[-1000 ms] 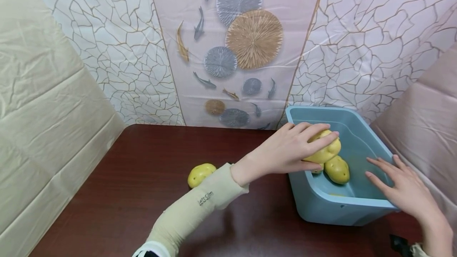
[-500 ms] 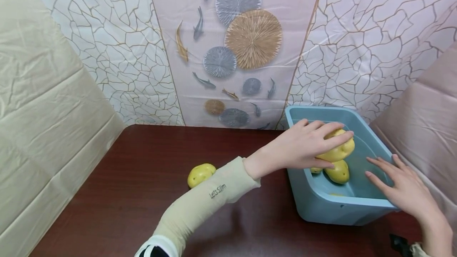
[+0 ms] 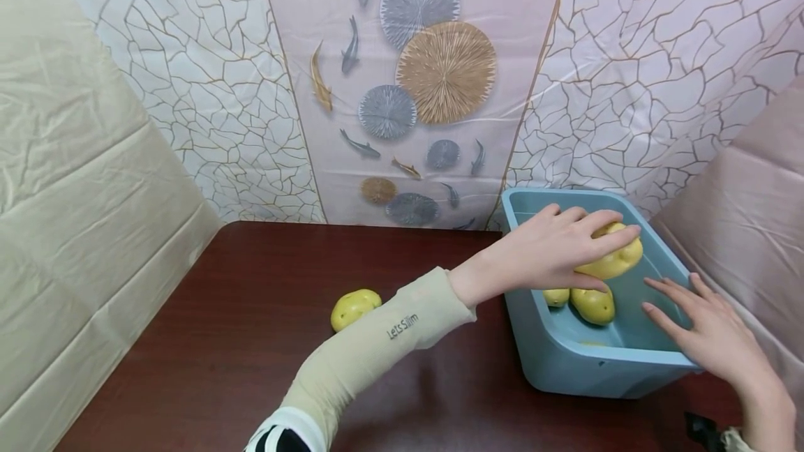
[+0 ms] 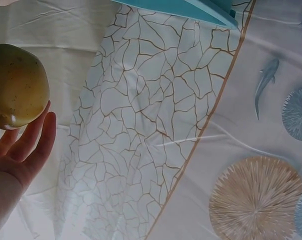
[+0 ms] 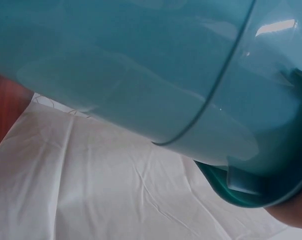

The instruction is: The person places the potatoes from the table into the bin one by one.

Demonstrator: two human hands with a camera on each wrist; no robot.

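Note:
In the head view, my left hand (image 3: pixel 553 250) holds a yellow potato (image 3: pixel 622 257) over the blue plastic bin (image 3: pixel 603 375), fingers across its top and thumb below. The left wrist view shows the same potato (image 4: pixel 18 87) against the fingers, with small dark specks on its skin. My right hand (image 3: pixel 712 326) rests at the bin's right front rim, its fingers spread and reaching inside. Below the held potato, a potato (image 3: pixel 593 307) lies in the bin beside another potato (image 3: pixel 555 297), partly hidden by the bin's wall. A yellow sliver shows behind the front rim.
One more potato (image 3: pixel 352 310) lies on the dark red-brown table (image 3: pixel 207 354), left of the bin, partly behind the left sleeve (image 3: pixel 377 333). Patterned cloth (image 3: pixel 402 159) hangs at the back, with plain cloth (image 3: pixel 94 180) along the left and pinkish cloth (image 3: pixel 747 229) along the right.
My left hand has moved right with the potato, farther over the inside of the bin. More of the potatoes inside shows now. The right hand and the bin have stayed in place.

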